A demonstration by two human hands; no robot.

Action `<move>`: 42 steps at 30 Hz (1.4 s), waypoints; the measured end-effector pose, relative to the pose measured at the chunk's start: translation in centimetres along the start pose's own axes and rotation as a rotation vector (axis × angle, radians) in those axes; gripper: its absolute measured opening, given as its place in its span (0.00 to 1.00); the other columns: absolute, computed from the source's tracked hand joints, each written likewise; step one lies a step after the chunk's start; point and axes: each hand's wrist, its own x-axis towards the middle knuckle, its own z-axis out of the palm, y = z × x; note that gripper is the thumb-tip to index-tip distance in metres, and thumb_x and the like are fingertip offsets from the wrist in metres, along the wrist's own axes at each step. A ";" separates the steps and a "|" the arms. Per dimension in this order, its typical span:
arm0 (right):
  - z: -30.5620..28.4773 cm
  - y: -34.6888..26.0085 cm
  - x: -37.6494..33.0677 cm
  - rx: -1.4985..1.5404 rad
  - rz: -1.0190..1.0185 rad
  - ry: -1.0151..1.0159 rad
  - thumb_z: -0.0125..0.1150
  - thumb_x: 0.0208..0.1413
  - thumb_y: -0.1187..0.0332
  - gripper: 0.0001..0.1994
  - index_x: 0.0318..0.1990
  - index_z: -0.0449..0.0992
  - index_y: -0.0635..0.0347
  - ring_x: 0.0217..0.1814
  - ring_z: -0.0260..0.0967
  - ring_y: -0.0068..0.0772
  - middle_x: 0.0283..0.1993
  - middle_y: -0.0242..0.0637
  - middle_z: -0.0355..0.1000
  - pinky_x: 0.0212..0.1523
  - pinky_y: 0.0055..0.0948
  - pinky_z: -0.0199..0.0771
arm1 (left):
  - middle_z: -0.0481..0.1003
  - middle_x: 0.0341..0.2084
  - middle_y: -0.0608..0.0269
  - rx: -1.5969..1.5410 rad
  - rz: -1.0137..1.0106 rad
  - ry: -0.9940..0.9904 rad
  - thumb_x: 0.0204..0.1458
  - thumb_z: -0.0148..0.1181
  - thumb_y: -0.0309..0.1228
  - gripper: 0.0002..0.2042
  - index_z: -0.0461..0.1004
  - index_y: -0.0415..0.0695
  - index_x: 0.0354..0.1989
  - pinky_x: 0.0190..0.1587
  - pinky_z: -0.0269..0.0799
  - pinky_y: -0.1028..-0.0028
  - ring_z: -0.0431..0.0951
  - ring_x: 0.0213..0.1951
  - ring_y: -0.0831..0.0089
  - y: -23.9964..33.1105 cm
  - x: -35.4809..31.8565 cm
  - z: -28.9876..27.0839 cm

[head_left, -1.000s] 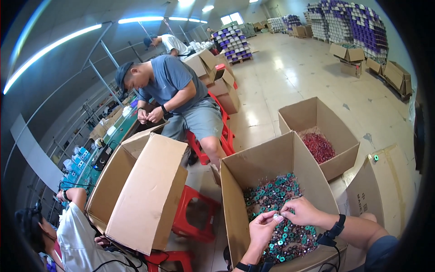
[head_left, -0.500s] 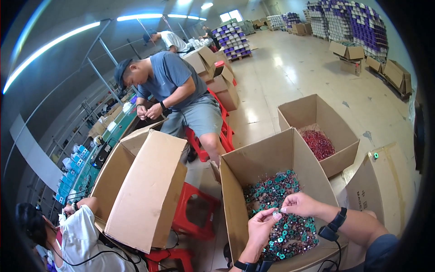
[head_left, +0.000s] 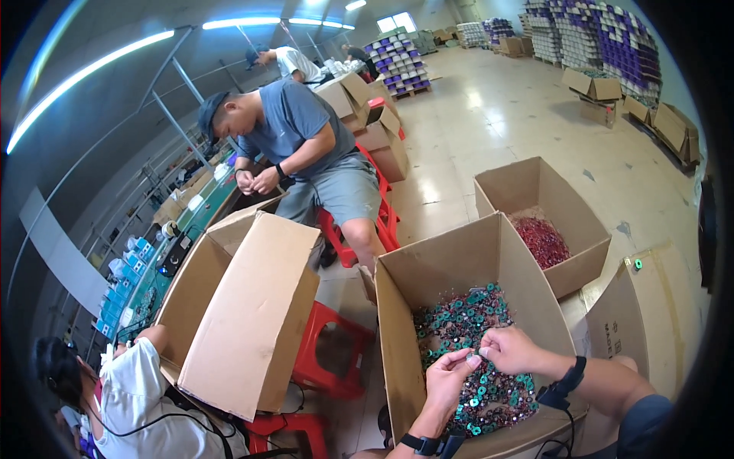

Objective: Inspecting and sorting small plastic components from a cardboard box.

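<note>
My left hand is closed in a pinch at thumb and fingertips, with a small greenish part between them, mostly covered by my fingers. Against it, the bent fingers of my right hand press together, and the fingertips of both hands meet. What the right fingers grip is hidden. Below both hands, an open cardboard box holds a heap of small round green circuit boards with dark reddish wired pieces among them. A strap with a small black device sits on each wrist.
Behind stands another open carton with red pieces inside. A carton flap at right carries one green board. On the left are a tall carton, red stools and two seated co-workers beside a green bench.
My right fingers have drawn in closer to the left fingertips, covering more of the small part. The whole view has shifted slightly; the nearby co-worker's hands stay together.
</note>
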 end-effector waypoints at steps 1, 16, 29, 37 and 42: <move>0.2 0.5 0.0 0.001 -0.008 -0.005 0.58 0.57 0.67 0.06 0.32 0.74 0.59 0.24 0.60 0.13 0.23 0.24 0.68 0.25 0.21 0.63 | 0.77 0.38 0.56 0.001 -0.061 0.003 0.47 0.65 0.19 0.14 0.73 0.33 0.43 0.47 0.74 0.75 0.77 0.40 0.74 0.0 0.2 -0.1; -0.2 0.9 0.3 0.726 0.306 -0.163 0.58 0.56 0.70 0.06 0.31 0.73 0.62 0.25 0.61 0.14 0.24 0.24 0.67 0.26 0.20 0.63 | 0.77 0.39 0.56 0.000 0.004 -0.054 0.47 0.65 0.19 0.15 0.73 0.33 0.44 0.47 0.74 0.76 0.77 0.40 0.75 0.5 0.3 0.3; -0.6 2.1 -0.5 0.295 0.092 -0.076 0.58 0.50 0.76 0.03 0.28 0.70 0.62 0.28 0.62 0.17 0.24 0.27 0.67 0.29 0.23 0.66 | 0.77 0.32 0.66 0.294 0.238 -0.131 0.45 0.67 0.22 0.13 0.76 0.37 0.40 0.39 0.73 0.80 0.75 0.34 0.81 -0.8 1.0 -0.1; -0.6 -2.0 -2.8 0.432 0.096 -0.105 0.58 0.51 0.75 0.05 0.26 0.70 0.60 0.26 0.60 0.15 0.23 0.26 0.66 0.26 0.19 0.62 | 0.77 0.32 0.65 0.301 0.259 -0.059 0.45 0.67 0.23 0.12 0.76 0.36 0.39 0.40 0.73 0.78 0.75 0.34 0.79 0.7 -3.9 0.2; -1.6 -4.6 -4.3 0.511 0.144 -0.076 0.59 0.50 0.75 0.05 0.26 0.70 0.61 0.26 0.60 0.16 0.23 0.25 0.65 0.26 0.20 0.62 | 0.77 0.33 0.65 0.305 0.305 -0.089 0.45 0.67 0.24 0.12 0.76 0.37 0.39 0.42 0.72 0.77 0.75 0.35 0.79 3.2 -7.3 1.0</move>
